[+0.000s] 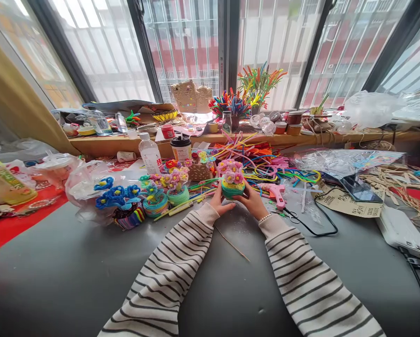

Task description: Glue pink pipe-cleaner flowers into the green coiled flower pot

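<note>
Between both palms I hold a small flower pot (233,188), wrapped in green and yellow and topped with pink fuzzy flowers. My left hand (221,201) grips its left side, and my right hand (251,201) closes on its right side. The pot is upright. A thin wooden stick (233,244) lies on the grey table just below my hands. To the left stand similar pots: one with blue flowers (127,216), one with teal and pink flowers (155,205), and a green one with pink and yellow flowers (178,195).
A pink glue gun (276,194) and scissors (293,216) lie to the right, beside a black cable (322,233). Colourful pipe cleaners (266,161) pile up behind my hands. A water bottle (149,153) and lidded cup (181,148) stand behind the pots. A white power bank (404,229) lies far right.
</note>
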Motion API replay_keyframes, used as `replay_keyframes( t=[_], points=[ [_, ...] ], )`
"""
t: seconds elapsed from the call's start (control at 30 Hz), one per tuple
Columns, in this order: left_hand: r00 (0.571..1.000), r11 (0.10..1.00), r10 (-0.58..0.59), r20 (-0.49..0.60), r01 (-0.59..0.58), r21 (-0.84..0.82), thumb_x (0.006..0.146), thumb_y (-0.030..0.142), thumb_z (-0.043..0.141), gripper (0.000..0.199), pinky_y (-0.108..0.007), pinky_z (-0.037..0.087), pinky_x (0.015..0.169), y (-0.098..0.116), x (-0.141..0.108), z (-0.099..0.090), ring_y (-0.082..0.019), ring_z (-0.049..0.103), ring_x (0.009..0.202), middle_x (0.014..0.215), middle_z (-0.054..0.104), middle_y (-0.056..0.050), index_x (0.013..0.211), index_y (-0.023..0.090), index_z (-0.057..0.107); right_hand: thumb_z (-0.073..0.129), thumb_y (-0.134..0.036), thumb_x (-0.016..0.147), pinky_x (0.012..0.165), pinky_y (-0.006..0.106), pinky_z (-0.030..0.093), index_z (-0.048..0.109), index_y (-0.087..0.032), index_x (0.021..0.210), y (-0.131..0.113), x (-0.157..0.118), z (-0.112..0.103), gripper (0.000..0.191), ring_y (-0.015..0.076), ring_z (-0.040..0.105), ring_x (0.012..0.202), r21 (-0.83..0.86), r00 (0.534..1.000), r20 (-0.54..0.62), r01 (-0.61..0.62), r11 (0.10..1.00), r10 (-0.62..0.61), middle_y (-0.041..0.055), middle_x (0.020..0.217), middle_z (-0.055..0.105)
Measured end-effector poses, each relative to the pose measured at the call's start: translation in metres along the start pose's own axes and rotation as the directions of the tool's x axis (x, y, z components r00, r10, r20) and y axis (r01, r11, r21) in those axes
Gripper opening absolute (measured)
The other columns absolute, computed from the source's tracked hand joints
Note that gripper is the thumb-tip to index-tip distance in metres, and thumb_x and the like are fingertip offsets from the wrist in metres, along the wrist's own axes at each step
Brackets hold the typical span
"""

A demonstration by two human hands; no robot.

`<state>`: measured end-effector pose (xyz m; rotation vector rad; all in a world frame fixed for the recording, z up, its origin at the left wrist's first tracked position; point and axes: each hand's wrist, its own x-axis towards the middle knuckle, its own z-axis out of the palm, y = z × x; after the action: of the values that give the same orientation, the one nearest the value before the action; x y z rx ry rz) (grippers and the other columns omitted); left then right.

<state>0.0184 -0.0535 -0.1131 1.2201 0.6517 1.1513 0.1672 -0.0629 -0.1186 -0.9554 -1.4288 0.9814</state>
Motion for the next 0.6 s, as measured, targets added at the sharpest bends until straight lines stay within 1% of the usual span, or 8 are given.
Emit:
replay_keyframes(
  t=[0.1, 0.17, 0.23, 0.33, 0.4, 0.47, 0.53, 0.6],
  points=[
    [0.999, 0.999, 0.046, 0.007, -0.046, -0.002, 0.043, 0.004, 0.074, 0.098, -0.034, 0.015, 0.106, -0.009, 0.002, -0.001, -0.025, 0.024, 0.128, 0.135, 0.033, -0.009, 0.129, 0.020, 0.030, 0.064, -0.036, 0.062, 0.095, 0.036, 0.038, 0.029, -0.020, 0.131, 0.003, 0.001, 0.003, 0.078, 0.0230, 0.043, 0.115, -0.011, 1.000, -0.022, 0.009, 1.000, -0.009, 0.0068, 0.126, 0.046],
    [0.998, 0.998, 0.069, 0.016, -0.069, -0.001, 0.045, 0.005, 0.073, 0.097, -0.033, 0.017, 0.106, -0.014, 0.003, -0.003, -0.025, 0.024, 0.128, 0.136, 0.031, -0.010, 0.130, 0.019, 0.028, 0.063, -0.036, 0.064, 0.094, 0.037, 0.038, 0.032, -0.020, 0.129, 0.004, 0.002, 0.005, 0.074, 0.0231, 0.046, 0.112, -0.033, 1.000, -0.019, 0.018, 0.999, -0.019, 0.0059, 0.121, 0.051],
    [0.993, 0.993, 0.115, -0.002, -0.115, -0.004, 0.046, 0.007, 0.073, 0.096, -0.034, 0.017, 0.106, -0.019, 0.004, -0.004, -0.025, 0.025, 0.127, 0.137, 0.030, -0.010, 0.130, 0.019, 0.028, 0.061, -0.036, 0.066, 0.094, 0.038, 0.038, 0.038, -0.021, 0.126, 0.005, 0.003, 0.007, 0.067, 0.0231, 0.049, 0.109, -0.061, 0.999, -0.012, 0.029, 0.998, -0.029, 0.0052, 0.116, 0.055],
    [0.984, 0.984, 0.176, -0.018, -0.176, 0.017, 0.047, 0.008, 0.072, 0.093, -0.036, 0.015, 0.106, -0.025, 0.005, -0.008, -0.026, 0.025, 0.127, 0.137, 0.030, -0.010, 0.129, 0.019, 0.030, 0.060, -0.035, 0.067, 0.092, 0.037, 0.039, 0.044, -0.020, 0.121, 0.004, 0.002, 0.007, 0.058, 0.0230, 0.051, 0.107, -0.108, 0.999, -0.005, 0.039, 0.993, -0.040, 0.0058, 0.112, 0.058],
    [0.985, 0.981, 0.172, 0.009, -0.172, 0.087, 0.048, 0.010, 0.072, 0.093, -0.039, 0.014, 0.107, -0.029, 0.006, -0.012, -0.027, 0.022, 0.128, 0.137, 0.028, -0.010, 0.130, 0.019, 0.028, 0.059, -0.035, 0.068, 0.090, 0.037, 0.040, 0.044, -0.019, 0.121, 0.003, 0.002, 0.007, 0.057, 0.0226, 0.052, 0.105, -0.145, 0.999, -0.003, 0.044, 0.988, -0.045, 0.0066, 0.111, 0.058],
    [0.989, 0.966, 0.146, 0.038, -0.151, 0.209, 0.050, 0.014, 0.071, 0.095, -0.042, 0.014, 0.106, -0.031, 0.008, -0.016, -0.028, 0.018, 0.129, 0.139, 0.024, -0.009, 0.132, 0.020, 0.022, 0.058, -0.034, 0.069, 0.089, 0.037, 0.040, 0.044, -0.019, 0.120, 0.002, 0.001, 0.007, 0.055, 0.0224, 0.053, 0.103, -0.186, 0.999, -0.008, 0.047, 0.981, -0.049, 0.0075, 0.113, 0.057],
    [0.990, 0.932, 0.127, 0.059, -0.140, 0.335, 0.053, 0.019, 0.070, 0.097, -0.045, 0.014, 0.106, -0.033, 0.009, -0.019, -0.029, 0.017, 0.129, 0.140, 0.020, -0.010, 0.134, 0.020, 0.015, 0.058, -0.033, 0.069, 0.089, 0.037, 0.040, 0.045, -0.018, 0.119, 0.001, 0.000, 0.007, 0.054, 0.0223, 0.053, 0.102, -0.224, 0.998, -0.012, 0.050, 0.973, -0.054, 0.0084, 0.114, 0.056],
    [0.989, 0.900, 0.126, 0.075, -0.146, 0.411, 0.056, 0.023, 0.068, 0.097, -0.047, 0.016, 0.105, -0.033, 0.009, -0.020, -0.030, 0.018, 0.129, 0.141, 0.018, -0.011, 0.135, 0.019, 0.011, 0.057, -0.032, 0.070, 0.087, 0.037, 0.041, 0.046, -0.017, 0.118, 0.000, -0.001, 0.007, 0.052, 0.0220, 0.054, 0.101, -0.254, 0.998, -0.012, 0.054, 0.966, -0.059, 0.0086, 0.112, 0.057]
  ],
)
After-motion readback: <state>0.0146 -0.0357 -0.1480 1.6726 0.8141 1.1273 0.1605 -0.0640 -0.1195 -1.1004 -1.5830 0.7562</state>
